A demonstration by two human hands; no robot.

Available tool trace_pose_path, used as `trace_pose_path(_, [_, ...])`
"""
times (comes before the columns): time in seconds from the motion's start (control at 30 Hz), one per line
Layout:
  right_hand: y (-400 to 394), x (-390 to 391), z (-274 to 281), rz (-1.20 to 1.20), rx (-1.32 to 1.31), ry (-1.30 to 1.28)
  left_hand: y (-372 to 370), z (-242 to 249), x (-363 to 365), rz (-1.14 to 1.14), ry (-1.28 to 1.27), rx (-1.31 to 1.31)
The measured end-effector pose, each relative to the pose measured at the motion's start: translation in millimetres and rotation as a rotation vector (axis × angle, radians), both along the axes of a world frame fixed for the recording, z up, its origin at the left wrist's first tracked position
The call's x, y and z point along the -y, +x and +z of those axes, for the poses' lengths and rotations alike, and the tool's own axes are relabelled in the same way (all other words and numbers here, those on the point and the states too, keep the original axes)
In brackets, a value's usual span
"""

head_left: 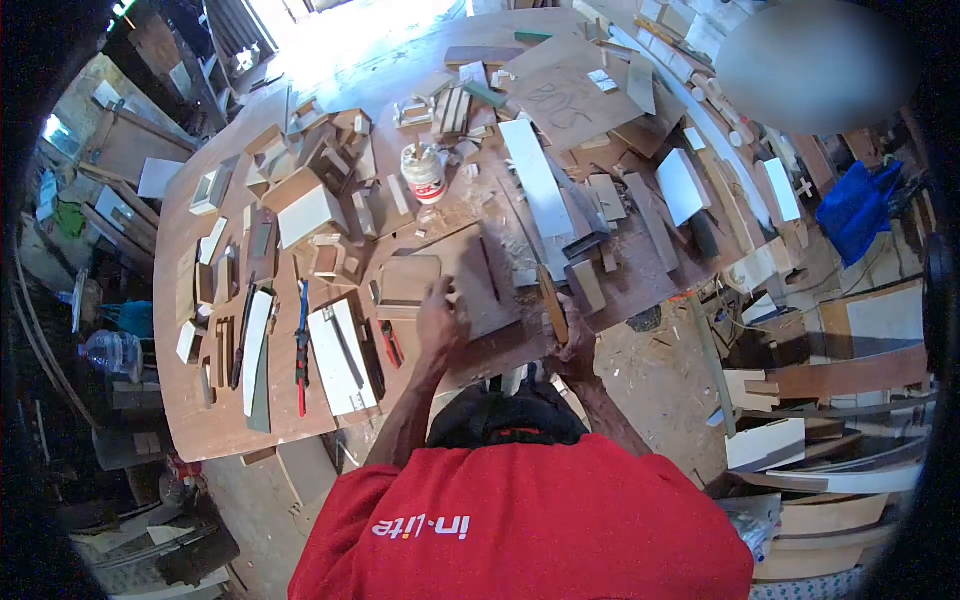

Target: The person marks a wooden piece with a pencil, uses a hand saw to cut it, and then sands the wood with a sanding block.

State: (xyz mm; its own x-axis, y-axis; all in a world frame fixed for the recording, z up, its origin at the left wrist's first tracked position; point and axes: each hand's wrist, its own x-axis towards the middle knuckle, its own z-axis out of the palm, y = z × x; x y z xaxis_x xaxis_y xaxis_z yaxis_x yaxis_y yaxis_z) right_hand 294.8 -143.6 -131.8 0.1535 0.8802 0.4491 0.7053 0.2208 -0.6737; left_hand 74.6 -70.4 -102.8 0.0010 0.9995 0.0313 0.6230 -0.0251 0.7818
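My left hand (441, 318) is over the right edge of a small brown wooden panel (410, 279), its fingers apart and slightly bent. That panel lies on a larger brown board (478, 318) near the table's front edge. My right hand (574, 338) grips the near end of a narrow brown wooden strip (551, 305), which points up and away from me. To the left of my left hand lie a small red-and-black tool (391, 343) and a white board (341, 358). Behind the boards stands a white jar (424, 175) with a red label and a stick in it.
Small wooden boxes (310, 208) and offcuts crowd the table's left side. A red-and-black clamp-like tool (302, 350) lies near the front. White boards (535, 178) and strips lie to the right. Stacked planks (850, 375) and a blue bag (858, 212) are beyond the right edge.
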Motion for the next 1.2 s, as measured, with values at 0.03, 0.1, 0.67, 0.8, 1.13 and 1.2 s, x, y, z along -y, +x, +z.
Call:
trace_pose_path(0.03, [7.4, 3.6, 1.7, -0.019, -0.010, 0.007, 14.9, -3.8, -9.9, -0.005, 0.003, 0.003])
trace_pose_path(0.1, [21.3, 16.6, 14.3, -0.034, -0.288, -0.120, 46.0, -20.0, -36.6, -0.175, 0.032, -0.016])
trace_pose_path(0.67, [151.9, 30.8, 6.2, -0.338, -0.868, -0.144, 212.0, -54.3, -148.9, 0.185, -0.188, -0.254])
trace_pose_path(0.8, [166.1, 25.3, -9.3, -0.286, -0.986, -0.133, 214.1, -51.0, -161.5, 0.347, -0.285, -0.144])
trace_pose_path(1.13, [175.2, 17.5, -15.0, -0.280, -1.135, -0.166, 184.3, -94.9, -169.3, 0.186, -0.086, 0.457])
trace_pose_path(1.2, [177.6, 17.9, -14.3, -0.315, -1.190, -0.193, 180.5, -92.0, -165.6, 0.249, -0.007, 0.499])
